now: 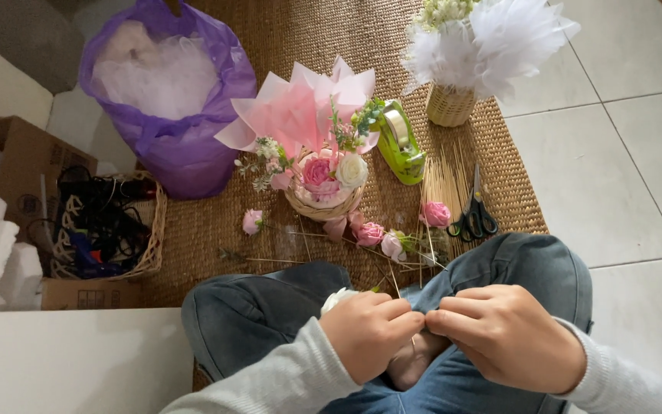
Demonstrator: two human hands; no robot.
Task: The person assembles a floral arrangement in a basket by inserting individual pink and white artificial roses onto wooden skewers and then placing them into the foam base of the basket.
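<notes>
1. White rose (337, 299) sits in my left hand (369, 333), fingers curled shut around it, low over my lap for control.
2. Right hand (503, 333) pinches narrowly at its thin stick (394, 285), steadying it.
3. Basket (323, 205) and scissors (474, 218) lie ahead on the mat (216, 230), within reach.

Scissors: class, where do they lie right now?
The scissors lie on the woven mat, right of the pink rose, beyond the person's right knee.
</notes>
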